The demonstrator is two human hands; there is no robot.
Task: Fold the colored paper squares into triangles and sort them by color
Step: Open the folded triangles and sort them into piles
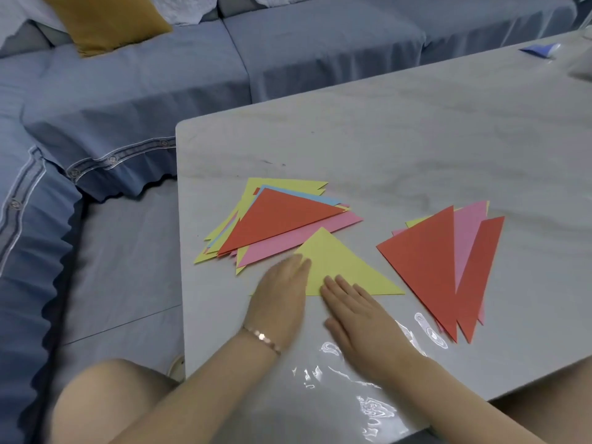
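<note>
Head view: a pale, marble-patterned table (416,139) fills the right half of the frame. A blue-grey sofa (128,91) wraps round it from 9 to 12 o'clock, with a mustard cushion (105,20) at the top left.

Near the front edge of the table lies a yellow triangle (349,267), folded and flat, its apex pointing to 12 o'clock. The left hand (282,293) lies palm down on the triangle's 8 o'clock corner, fingers straight and held together. A rose-coloured bracelet (262,338) sits on that wrist. The right hand (355,312) is also flat, fingers straight and slightly spread, with its fingertips on the triangle's lower edge at 6 o'clock. Neither hand pinches the paper; both press it down.

At 11 o'clock from the yellow triangle, touching its apex, is a mixed stack (253,200) of yellow, light blue and pink sheets, topped by a red triangle (282,219). At 3 o'clock, apart from the yellow triangle, is a second stack (487,251) with a large red sheet (426,261) uppermost over pink, red and a sliver of yellow. A blue paper scrap (538,49) lies at the table's far 1 o'clock end.
</note>
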